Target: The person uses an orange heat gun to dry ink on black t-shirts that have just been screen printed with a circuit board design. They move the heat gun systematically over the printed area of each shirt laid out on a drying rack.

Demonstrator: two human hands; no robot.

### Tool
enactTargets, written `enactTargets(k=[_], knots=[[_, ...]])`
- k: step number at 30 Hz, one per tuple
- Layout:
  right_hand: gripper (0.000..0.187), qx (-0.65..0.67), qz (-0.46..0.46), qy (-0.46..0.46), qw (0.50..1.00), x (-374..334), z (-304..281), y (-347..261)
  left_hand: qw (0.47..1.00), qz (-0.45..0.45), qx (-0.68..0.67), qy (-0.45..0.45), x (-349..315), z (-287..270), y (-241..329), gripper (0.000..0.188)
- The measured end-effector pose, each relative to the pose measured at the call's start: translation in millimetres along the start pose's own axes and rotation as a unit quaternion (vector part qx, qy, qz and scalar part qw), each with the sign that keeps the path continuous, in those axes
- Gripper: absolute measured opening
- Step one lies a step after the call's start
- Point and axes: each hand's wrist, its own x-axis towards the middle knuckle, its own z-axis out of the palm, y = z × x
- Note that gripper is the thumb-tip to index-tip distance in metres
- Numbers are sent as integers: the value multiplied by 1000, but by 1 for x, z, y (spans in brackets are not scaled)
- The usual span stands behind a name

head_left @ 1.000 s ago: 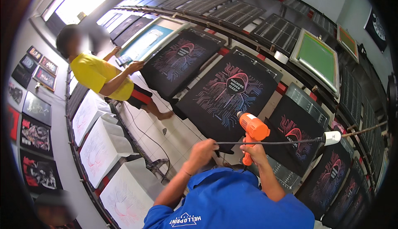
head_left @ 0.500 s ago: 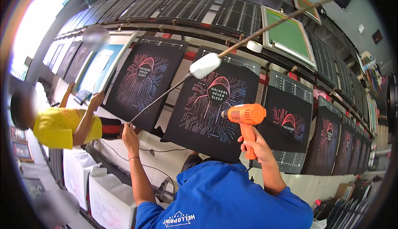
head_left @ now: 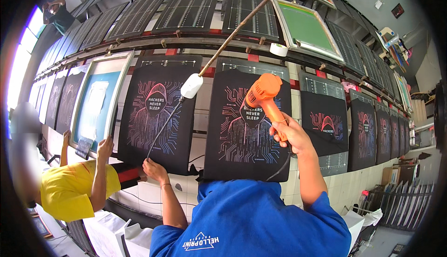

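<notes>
My right hand (head_left: 293,135) grips the handle of an orange heat gun (head_left: 265,93). The gun is held above a black T-shirt (head_left: 223,164) with a red and blue hooded-figure print, covering part of it. Its power cord (head_left: 281,167) trails down past my wrist. My left hand (head_left: 157,170) is closed on a thin dark cord (head_left: 163,129), at the lower edge of another black printed T-shirt (head_left: 128,140). That cord runs up to a white plug socket (head_left: 191,86) hanging from a brown pole or cable (head_left: 242,22).
At left, a person in a yellow shirt (head_left: 70,187) works at a framed screen (head_left: 120,73) with a squeegee (head_left: 84,148). More printed shirts (head_left: 363,126) line the right. Behind are a tape roll (head_left: 279,49), a green screen (head_left: 307,31) and dark pallets (head_left: 186,10).
The heat gun has swung from pointing left over the middle of the print to its upper part. My view has turned. The white socket and upper cable now appear farther left.
</notes>
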Motion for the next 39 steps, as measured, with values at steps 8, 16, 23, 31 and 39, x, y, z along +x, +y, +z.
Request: enactTargets(k=[8,16,23,31,39], knots=[[31,5,-13,132,991,35,8,26,999,-18,-23,45,-2,11,4,29],[30,-62,-21,122,990,49,15,47,999,-21,-22,44,-2,14,1,33],[29,-77,-46,83,992,56,12,56,998,-39,-13,39,0,16,4,31],[29,-35,-8,88,995,57,6,47,999,-20,-1,46,0,13,6,26],[30,-48,-14,87,995,59,7,50,999,-20,-4,32,-1,12,8,27]])
